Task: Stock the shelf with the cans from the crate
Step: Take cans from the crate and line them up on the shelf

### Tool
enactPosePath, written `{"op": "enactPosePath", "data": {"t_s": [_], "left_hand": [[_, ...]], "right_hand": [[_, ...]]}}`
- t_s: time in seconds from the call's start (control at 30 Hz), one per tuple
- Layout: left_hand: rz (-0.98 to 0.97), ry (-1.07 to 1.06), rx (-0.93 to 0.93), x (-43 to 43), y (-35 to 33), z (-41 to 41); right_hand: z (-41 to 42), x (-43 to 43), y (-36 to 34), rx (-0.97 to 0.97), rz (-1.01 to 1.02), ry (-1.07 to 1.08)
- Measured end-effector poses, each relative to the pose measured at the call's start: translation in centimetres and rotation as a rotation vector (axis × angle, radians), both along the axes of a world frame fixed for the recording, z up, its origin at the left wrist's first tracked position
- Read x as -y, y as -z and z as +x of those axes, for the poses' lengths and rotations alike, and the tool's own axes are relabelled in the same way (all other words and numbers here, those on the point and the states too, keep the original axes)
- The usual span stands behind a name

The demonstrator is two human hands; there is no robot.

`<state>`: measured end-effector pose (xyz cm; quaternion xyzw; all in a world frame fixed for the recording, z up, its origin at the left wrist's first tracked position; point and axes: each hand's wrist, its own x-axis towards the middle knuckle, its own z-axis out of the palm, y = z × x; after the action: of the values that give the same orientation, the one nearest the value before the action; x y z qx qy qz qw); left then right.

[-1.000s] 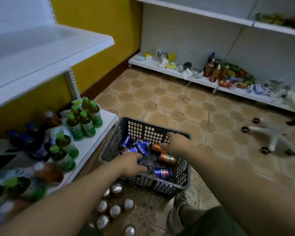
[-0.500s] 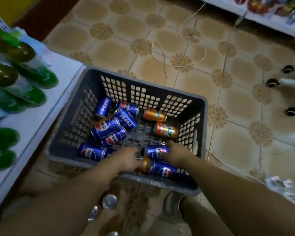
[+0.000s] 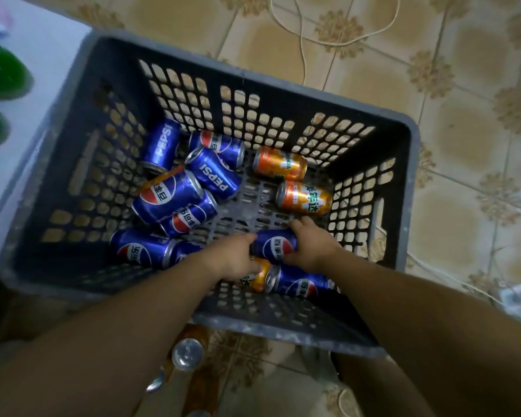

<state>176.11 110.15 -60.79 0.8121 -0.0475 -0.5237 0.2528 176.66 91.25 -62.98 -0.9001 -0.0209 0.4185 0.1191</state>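
Near the crate's (image 3: 283, 329) 6 o'clock wall, the right hand (image 3: 310, 251) is gripping 1 Pepsi can (image 3: 275, 246). The left hand (image 3: 232, 260) is covering an orange can (image 3: 259, 278), its grip unclear. Lifting straight up is looking safest.

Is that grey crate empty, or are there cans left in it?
Not empty. The crate holds several blue cans and orange cans lying on their sides; the right hand grips one blue can.

Grey perforated crate (image 3: 253, 82) standing on the floor, just beside the white shelf (image 3: 42, 85). Blue cans (image 3: 169, 197) lie on their sides, heaped at its left; two orange cans (image 3: 280, 168) lie at its right. By the near wall, the right hand (image 3: 310, 251) grips a single blue can (image 3: 275, 245).
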Motion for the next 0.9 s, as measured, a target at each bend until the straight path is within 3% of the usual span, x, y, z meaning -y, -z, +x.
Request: {"op": "enactPosePath", "data": {"t_s": [0.27, 0.57, 0.7, 0.9], "left_hand": [[-0.207, -0.269, 0.160, -1.9, -10.2, -1.0], [-0.511, -0.750, 0.576, -6.8, -31.1, -4.6], [-0.603, -0.887, 0.743, -10.5, -39.9, -8.4], [-0.555, -0.934, 0.959, -19.3, -49.4, -16.7]], "right_hand": [[-0.2, -3.7, -14.8, 0.234, 0.510, 0.537], [-3.4, -12.5, -35.7, 0.620, 0.993, 0.821], [-5.5, -17.0, -43.6, 0.533, 1.086, 0.584], [-9.5, -25.2, -55.0, 0.558, 1.166, 0.248]]}}
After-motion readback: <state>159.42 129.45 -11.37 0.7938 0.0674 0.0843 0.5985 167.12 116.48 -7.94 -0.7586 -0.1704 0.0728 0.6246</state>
